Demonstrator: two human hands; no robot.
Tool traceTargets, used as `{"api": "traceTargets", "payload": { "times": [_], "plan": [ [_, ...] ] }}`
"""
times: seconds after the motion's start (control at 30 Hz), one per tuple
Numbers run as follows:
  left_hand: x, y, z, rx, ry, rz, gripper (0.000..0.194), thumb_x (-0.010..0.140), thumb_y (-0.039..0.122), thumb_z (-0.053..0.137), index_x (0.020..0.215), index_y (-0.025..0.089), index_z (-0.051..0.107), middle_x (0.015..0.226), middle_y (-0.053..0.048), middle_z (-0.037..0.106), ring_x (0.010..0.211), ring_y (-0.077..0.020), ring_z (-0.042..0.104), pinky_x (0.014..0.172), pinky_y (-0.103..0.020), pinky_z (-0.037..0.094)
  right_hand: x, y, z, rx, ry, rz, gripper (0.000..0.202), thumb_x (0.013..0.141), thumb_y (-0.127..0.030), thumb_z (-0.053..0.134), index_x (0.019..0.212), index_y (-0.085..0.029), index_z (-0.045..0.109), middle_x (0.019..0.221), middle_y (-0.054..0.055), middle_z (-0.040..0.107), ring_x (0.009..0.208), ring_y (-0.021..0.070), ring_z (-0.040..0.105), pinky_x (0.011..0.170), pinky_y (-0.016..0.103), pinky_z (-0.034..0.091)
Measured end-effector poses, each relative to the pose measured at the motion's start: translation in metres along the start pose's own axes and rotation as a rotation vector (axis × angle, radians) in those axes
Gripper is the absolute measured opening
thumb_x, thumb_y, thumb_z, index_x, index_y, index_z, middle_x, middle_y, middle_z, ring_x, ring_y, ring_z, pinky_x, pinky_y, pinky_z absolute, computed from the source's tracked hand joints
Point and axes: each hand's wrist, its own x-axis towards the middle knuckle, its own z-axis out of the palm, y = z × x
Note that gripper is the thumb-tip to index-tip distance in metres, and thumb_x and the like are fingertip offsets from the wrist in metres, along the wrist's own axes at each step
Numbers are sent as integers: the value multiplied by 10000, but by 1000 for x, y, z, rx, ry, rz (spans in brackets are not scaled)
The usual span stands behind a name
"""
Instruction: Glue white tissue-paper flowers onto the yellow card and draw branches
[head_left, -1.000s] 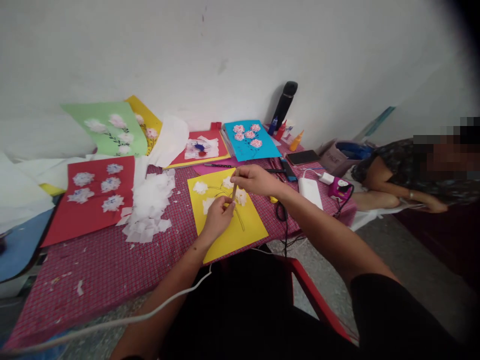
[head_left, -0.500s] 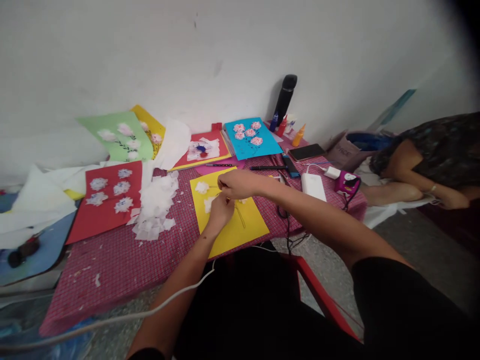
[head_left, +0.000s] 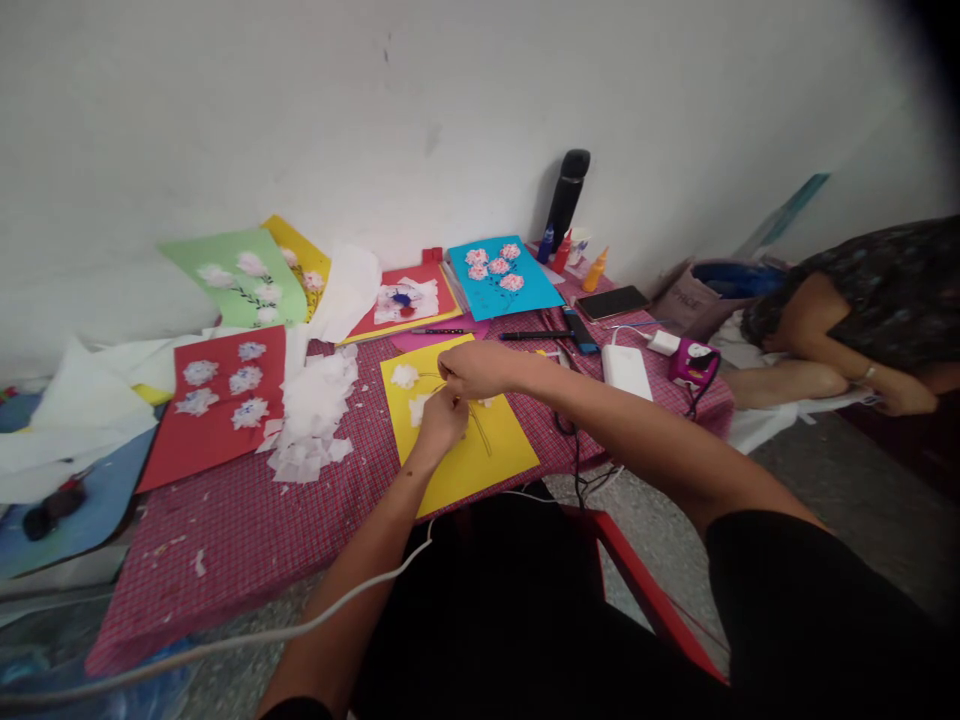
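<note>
Both hands meet over a yellow paper sheet (head_left: 465,478) that lies on the checked cloth. My left hand (head_left: 444,420) is closed in a pinch, its fingertips against those of my right hand (head_left: 476,368), which reaches across from above and is pinched too. Whatever lies between the fingers is hidden or too small to name. White tissue-paper flowers are stuck on the sheet; one tissue flower (head_left: 405,376) shows at its upper left, another partly behind my left hand. Thin drawn stem lines (head_left: 480,432) run down the sheet. Left of it spreads a heap of white tissue pieces (head_left: 311,420).
Beside the tissue heap is a red flower card (head_left: 225,440); a blue one (head_left: 480,300) lies behind. To the right are a white power bank (head_left: 627,372), a phone (head_left: 613,303), glue bottles (head_left: 596,270) and a black flask (head_left: 568,200). Another person's arm (head_left: 847,362) is at right.
My hands stay pinched together at nearly the same spot over the yellow sheet. The view has shifted slightly; nothing else has visibly moved.
</note>
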Motion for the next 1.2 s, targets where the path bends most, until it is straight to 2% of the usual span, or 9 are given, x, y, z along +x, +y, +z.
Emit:
{"api": "traceTargets", "payload": {
  "times": [0.23,0.4,0.63,1.2],
  "plan": [
    [-2,3,0,109,36,19,104,827,138,565,755,196,613,552,-6,591,507,-191,589,583,-285,404,0,-1,-2,-1,-9,-4,307,870,-214,562,1096,-126,750,1059,165,784,872,247,681,621,319,327],
    [-3,5,0,105,33,7,69,843,135,573,853,186,617,528,19,581,444,-167,569,535,-263,397,-2,-4,-4,22,-22,-19,299,875,-182,543,1075,-116,756,1045,161,786,856,231,678,642,313,347],
    [0,5,0,36,-14,-23,279,839,118,576,1113,162,605,559,28,624,428,-171,600,513,-255,428,-5,-2,-2,17,-25,-18,282,922,-194,508,1066,-131,742,1060,151,782,872,230,684,638,306,343],
    [-5,9,1,86,-24,5,83,861,135,567,921,170,612,581,-3,632,484,-184,632,529,-262,445,-3,2,-4,-4,-7,-11,289,888,-223,544,1070,-157,759,1067,142,787,889,244,679,618,311,324]
  ]
}}
